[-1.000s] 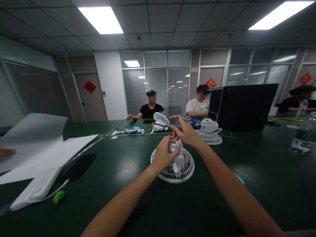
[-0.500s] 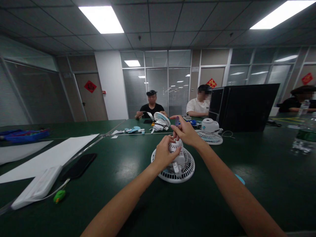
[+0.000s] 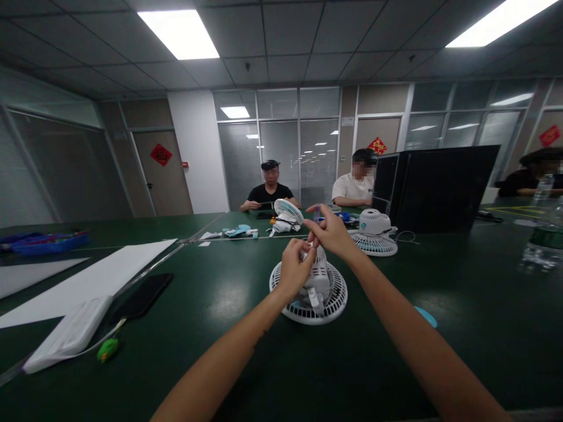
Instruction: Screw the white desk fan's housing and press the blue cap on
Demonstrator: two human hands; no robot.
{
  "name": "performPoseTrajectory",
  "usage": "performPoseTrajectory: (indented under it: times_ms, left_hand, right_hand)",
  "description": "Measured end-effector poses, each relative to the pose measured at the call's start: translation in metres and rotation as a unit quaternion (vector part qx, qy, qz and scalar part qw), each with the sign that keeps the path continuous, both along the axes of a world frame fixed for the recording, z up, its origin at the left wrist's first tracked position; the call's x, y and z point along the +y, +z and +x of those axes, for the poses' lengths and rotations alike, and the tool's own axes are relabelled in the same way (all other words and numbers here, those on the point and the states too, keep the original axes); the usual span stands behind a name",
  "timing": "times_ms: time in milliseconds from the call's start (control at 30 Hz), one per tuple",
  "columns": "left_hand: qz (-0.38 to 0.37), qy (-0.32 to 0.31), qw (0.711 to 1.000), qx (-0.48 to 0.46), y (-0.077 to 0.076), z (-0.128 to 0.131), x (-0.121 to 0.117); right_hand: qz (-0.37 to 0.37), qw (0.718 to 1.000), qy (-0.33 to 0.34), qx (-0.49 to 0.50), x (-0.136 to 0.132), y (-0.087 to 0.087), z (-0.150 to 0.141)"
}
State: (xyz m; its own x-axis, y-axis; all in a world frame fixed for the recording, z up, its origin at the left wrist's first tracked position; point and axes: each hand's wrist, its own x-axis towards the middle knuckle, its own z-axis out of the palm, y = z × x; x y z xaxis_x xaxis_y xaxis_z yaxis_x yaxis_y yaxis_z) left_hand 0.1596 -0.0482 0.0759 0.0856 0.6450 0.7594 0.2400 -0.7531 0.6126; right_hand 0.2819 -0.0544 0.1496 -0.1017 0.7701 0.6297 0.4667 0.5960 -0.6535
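Well off to the left of the hands lies a flat black phone (image 3: 143,297), then into the middle: the left hand (image 3: 295,265) reaches in low, wrist straight, its thumb drawn up to its fingertips just above the white round plastic fan (image 3: 320,278); whether they pinch anything, I cannot tell. The fan sits below both hands, slotted grille down on the dark green table (image 3: 237,363), motor housing up. Over comes the right hand (image 3: 329,230), higher and bent in from the right, pinching a slim upright tool with a clear purple handle (image 3: 317,214). Beyond it, to the right, rests a second white plastic fan with pale blue showing through its grille (image 3: 373,243).

And the change from half a second ago: the left thumb, then spread across the housing, has closed up to the fingers. The fan beneath hasn't budged.
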Motion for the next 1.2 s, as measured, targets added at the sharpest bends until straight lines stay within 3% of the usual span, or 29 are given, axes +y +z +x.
performPoseTrajectory:
  times_ms: [300,400,633,867,1200]
  left_hand:
    - [0.013,-0.009,1.0,-0.012,-0.001,0.0,-0.001]
    - [0.016,-0.001,1.0,-0.006,-0.001,0.0,-0.002]
    - [0.018,0.007,1.0,-0.005,-0.003,0.001,-0.001]
    - [0.017,-0.005,1.0,-0.017,-0.002,0.001,-0.002]
    - [0.015,-0.003,1.0,-0.012,0.0,0.0,-0.003]
  right_hand:
    - [0.142,0.99,-0.02,0.014,-0.004,0.009,0.006]
    - [0.166,0.984,-0.056,-0.01,-0.005,0.01,0.007]
    - [0.189,0.971,-0.14,-0.038,-0.012,0.012,0.008]
    - [0.171,0.982,-0.085,-0.001,-0.018,0.017,0.004]
    - [0.2,0.975,-0.093,-0.019,-0.019,0.014,-0.004]
